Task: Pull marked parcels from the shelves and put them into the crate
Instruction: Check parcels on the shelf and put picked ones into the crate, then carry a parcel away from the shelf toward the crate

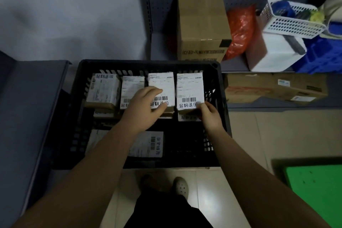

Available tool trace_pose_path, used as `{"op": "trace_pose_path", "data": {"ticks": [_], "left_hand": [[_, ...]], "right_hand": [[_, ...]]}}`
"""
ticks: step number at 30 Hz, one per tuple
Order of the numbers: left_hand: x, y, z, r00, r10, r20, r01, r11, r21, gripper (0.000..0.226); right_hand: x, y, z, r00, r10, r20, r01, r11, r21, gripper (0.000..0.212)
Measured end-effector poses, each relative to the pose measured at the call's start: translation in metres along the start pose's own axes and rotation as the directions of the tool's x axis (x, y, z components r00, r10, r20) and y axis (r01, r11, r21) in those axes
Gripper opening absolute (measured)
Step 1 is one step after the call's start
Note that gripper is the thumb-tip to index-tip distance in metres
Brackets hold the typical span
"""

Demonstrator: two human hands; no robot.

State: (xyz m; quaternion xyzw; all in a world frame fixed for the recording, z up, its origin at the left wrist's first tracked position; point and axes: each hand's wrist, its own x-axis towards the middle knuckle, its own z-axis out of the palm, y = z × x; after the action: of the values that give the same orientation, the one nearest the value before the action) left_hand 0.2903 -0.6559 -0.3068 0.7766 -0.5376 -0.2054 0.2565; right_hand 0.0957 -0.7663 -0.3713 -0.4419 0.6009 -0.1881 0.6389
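Note:
A black slotted crate (pixel 148 64) stands on the floor in front of me and holds several small parcels with white labels and handwritten marks. My left hand (pixel 143 105) lies over the near end of the third parcel (pixel 161 83) in the back row, fingers curled at its edge. My right hand (pixel 209 114) pinches the near edge of the rightmost parcel (pixel 189 89). Two more marked parcels (pixel 103 89) fill the row's left side. Another labelled parcel (pixel 148 144) lies flat in the crate's near half, partly under my left forearm.
Grey shelving stands behind the crate, bearing a tall cardboard box (pixel 201 24), a red bag (pixel 240 29), a white box (pixel 273 55), a white basket (pixel 292 18) and blue bins (pixel 322 57). A flat carton (pixel 273 89) lies lower right. A green board (pixel 318 190) lies on the floor.

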Motion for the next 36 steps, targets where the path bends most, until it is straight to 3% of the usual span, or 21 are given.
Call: {"op": "trace_pose_path", "data": {"ticks": [2, 4, 7, 21, 25, 31, 36], "left_hand": [[0.002, -0.005, 0.005, 1.000, -0.001, 0.007, 0.001, 1.000, -0.006, 0.047], [0.006, -0.010, 0.008, 1.000, 0.001, 0.013, -0.001, 1.000, -0.011, 0.046], [0.012, -0.019, 0.011, 1.000, 0.002, 0.027, -0.001, 1.000, -0.018, 0.047], [0.011, -0.035, 0.018, 0.999, 0.023, 0.025, -0.023, 1.000, -0.020, 0.048], [0.003, -0.032, 0.007, 0.999, 0.037, -0.014, -0.037, 0.999, -0.028, 0.049], [-0.015, -0.017, -0.029, 0.992, 0.088, -0.090, -0.091, 0.995, -0.027, 0.050], [-0.047, 0.009, -0.075, 0.962, 0.108, -0.250, -0.100, 0.994, 0.042, 0.047]], "right_hand": [[0.005, 0.003, 0.004, 0.997, 0.070, -0.014, -0.070, 0.998, -0.009, 0.048], [0.012, 0.005, 0.007, 0.995, 0.096, -0.017, -0.097, 0.995, -0.035, 0.032], [0.024, 0.008, 0.012, 0.994, 0.090, -0.056, -0.094, 0.994, -0.056, 0.031], [0.027, 0.009, 0.013, 0.988, -0.045, -0.145, 0.016, 0.981, -0.192, 0.057], [0.003, -0.004, 0.009, 0.972, -0.200, -0.126, 0.158, 0.947, -0.279, 0.060], [-0.042, -0.046, 0.003, 0.816, -0.570, 0.098, 0.522, 0.652, -0.549, 0.055], [-0.082, -0.093, 0.013, 0.661, -0.670, 0.338, 0.717, 0.432, -0.547, 0.053]]}}
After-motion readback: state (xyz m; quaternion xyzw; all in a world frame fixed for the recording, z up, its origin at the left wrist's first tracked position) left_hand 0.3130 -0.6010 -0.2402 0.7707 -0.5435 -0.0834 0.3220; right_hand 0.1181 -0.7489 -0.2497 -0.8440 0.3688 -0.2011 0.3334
